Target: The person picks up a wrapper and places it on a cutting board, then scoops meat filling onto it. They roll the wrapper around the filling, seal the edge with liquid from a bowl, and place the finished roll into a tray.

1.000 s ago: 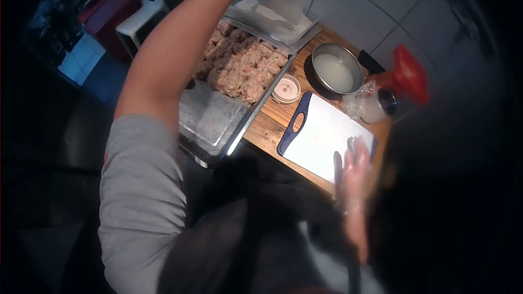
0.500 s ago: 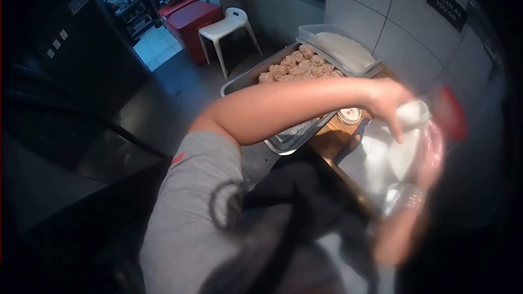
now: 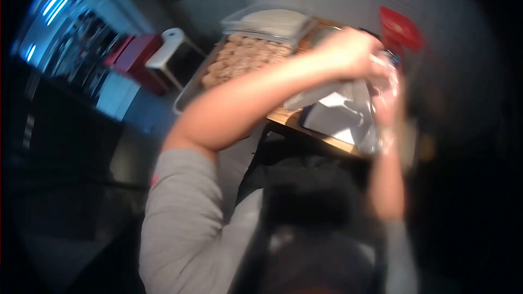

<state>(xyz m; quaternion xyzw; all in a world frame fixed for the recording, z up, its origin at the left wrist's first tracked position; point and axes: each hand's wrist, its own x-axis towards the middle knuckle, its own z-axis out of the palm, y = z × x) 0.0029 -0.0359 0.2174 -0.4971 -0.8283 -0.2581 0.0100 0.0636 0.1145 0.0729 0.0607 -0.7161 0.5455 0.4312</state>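
Note:
My left hand [image 3: 351,54] reaches across from the left, fingers curled down at the fingertips of my right hand [image 3: 385,95]; what they pinch is hidden by blur. A clear plastic glove [image 3: 384,141] covers my right hand down to the wrist, loose and crinkled at the cuff. Both hands meet above the wooden worktop [image 3: 338,140]. Beneath them lies a white sheet-like thing [image 3: 338,111], bright where light strikes it. Left of it, partly behind my left forearm, is a tray [image 3: 188,90] full of lumpy meatballs [image 3: 245,57].
A clear plastic tub [image 3: 297,32] with white contents sits behind the tray. Against the wall is a red plastic object [image 3: 402,27]. On the floor at left stand a white stool [image 3: 169,49] and a red bin [image 3: 133,54], near a lit kitchen passage.
My view has turned and tilted right. The white rolled thing by my left hand no longer shows there. My left hand now meets my gloved right hand's fingertips.

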